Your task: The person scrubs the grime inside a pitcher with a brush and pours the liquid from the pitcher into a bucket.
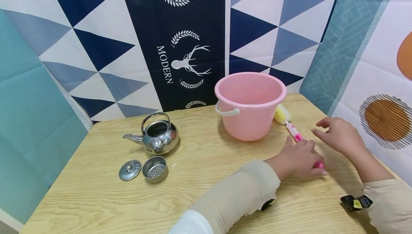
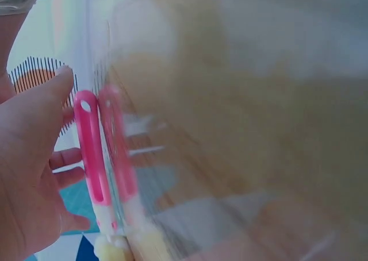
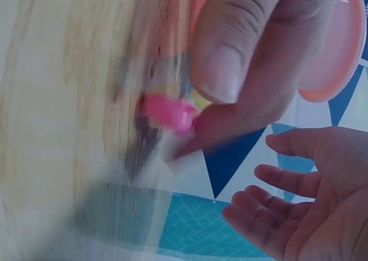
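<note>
A bottle brush [image 1: 292, 130] with a yellow sponge head and a pink-and-white handle lies on the table beside a pink bucket [image 1: 249, 119]. Over its pink handle [image 2: 90, 140] reaches my left hand [image 1: 297, 158], fingers spread and loosely bent. In the left wrist view, that hand [image 2: 29, 163] is beside the handle, not closed round it. My right hand [image 1: 344, 137] hovers right of the brush, holding nothing. In the right wrist view, the right palm [image 3: 333, 198] shows, and the handle's pink end [image 3: 169, 112] lies below the left hand's fingers.
On the left of the wooden table [image 1: 96, 205] stand a steel kettle [image 1: 160, 141], its lid [image 1: 130, 170] and a perforated strainer cup [image 1: 155, 171]. The bucket's white handle [image 1: 226, 112] hangs at its left side. Patterned cloth walls [image 1: 257, 30] border the table behind and to the right.
</note>
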Demonstrator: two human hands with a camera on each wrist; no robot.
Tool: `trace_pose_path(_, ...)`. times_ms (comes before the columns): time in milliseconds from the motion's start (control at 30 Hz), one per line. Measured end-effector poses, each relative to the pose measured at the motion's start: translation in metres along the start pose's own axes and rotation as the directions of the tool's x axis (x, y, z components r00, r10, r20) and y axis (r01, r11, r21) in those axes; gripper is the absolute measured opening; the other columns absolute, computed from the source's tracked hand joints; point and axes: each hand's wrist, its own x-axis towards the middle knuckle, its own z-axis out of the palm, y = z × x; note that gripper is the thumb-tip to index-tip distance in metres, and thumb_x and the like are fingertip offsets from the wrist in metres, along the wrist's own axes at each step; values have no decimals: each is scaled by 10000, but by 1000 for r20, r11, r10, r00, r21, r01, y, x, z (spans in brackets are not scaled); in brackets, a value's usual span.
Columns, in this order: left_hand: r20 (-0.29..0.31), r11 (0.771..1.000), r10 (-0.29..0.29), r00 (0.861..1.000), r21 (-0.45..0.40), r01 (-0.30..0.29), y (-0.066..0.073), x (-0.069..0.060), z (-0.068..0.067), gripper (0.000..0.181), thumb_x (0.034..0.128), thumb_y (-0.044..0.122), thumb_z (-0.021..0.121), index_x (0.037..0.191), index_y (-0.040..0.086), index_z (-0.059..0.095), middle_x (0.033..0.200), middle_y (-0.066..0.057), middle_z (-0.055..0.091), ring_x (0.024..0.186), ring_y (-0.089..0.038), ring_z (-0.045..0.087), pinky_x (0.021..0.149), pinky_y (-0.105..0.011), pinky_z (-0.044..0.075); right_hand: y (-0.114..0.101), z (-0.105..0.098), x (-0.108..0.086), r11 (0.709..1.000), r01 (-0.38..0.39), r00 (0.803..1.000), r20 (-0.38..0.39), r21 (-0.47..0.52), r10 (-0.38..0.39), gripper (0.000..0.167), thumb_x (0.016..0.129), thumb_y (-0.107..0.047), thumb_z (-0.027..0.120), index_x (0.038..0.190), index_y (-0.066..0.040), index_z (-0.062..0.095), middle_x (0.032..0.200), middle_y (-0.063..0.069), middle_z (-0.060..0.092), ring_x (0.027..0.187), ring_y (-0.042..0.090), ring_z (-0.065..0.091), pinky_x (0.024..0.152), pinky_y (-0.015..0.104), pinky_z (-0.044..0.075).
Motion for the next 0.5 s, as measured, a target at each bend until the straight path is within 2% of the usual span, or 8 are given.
trace_pose_path(67, 0, 999, -29, 1000, 14, 29, 0, -2, -1, 426, 902, 729, 383, 1201, 517, 600, 1371, 202, 382, 1310, -24, 300, 1114, -446, 224, 0, 1, 0, 1000, 6, 1000, -7, 2, -6, 415, 897, -255, 679, 1063, 121, 622, 1035, 367, 606, 906, 524, 570, 707, 611, 439)
trace_pose_path(133, 0, 997, -63, 998, 37, 63, -3, -3, -3, 399, 906, 721, 396, 1087, 481, 658, 1317, 199, 437, 1241, -33, 370, 1065, -401, 305, -1, 3, -1, 1000, 10, 1000, -11, 1, -10, 413, 893, -252, 682, 1059, 122, 627, 1034, 366, 608, 902, 525, 573, 704, 607, 442)
trace_pose_path(233, -11, 994, -94, 996, 57, 94, -11, -5, -3, 303, 937, 623, 477, 1007, 415, 686, 1179, 179, 531, 1099, -53, 451, 907, -328, 429, -1, 5, -3, 1000, 18, 1000, -15, -1, -18, 406, 888, -242, 687, 1053, 124, 632, 1034, 366, 610, 900, 528, 575, 703, 605, 446)
trace_pose_path(367, -60, 992, -115, 992, 50, 118, -27, -8, 0, 58, 937, 379, 599, 948, 360, 653, 1006, 126, 553, 930, -80, 474, 679, -268, 457, -3, 6, -3, 1000, 31, 999, -16, -4, -31, 403, 884, -239, 690, 1051, 124, 635, 1032, 366, 610, 913, 532, 570, 714, 610, 445)
trace_pose_path(433, -94, 987, -150, 984, 42, 154, -34, -8, 4, 34, 922, 320, 622, 940, 338, 644, 1046, 101, 554, 910, -83, 487, 626, -255, 455, -4, 7, -1, 999, 42, 999, -19, -8, -42, 398, 882, -236, 689, 1047, 122, 638, 1025, 364, 613, 916, 533, 571, 721, 613, 444)
trace_pose_path(500, -108, 974, -224, 969, 2, 226, -39, -8, 6, 64, 905, 304, 646, 961, 334, 637, 1201, 72, 545, 908, -84, 501, 577, -252, 450, -6, 7, 0, 999, 49, 999, -18, -10, -49, 394, 881, -233, 689, 1049, 121, 639, 1027, 365, 612, 923, 535, 569, 727, 618, 443)
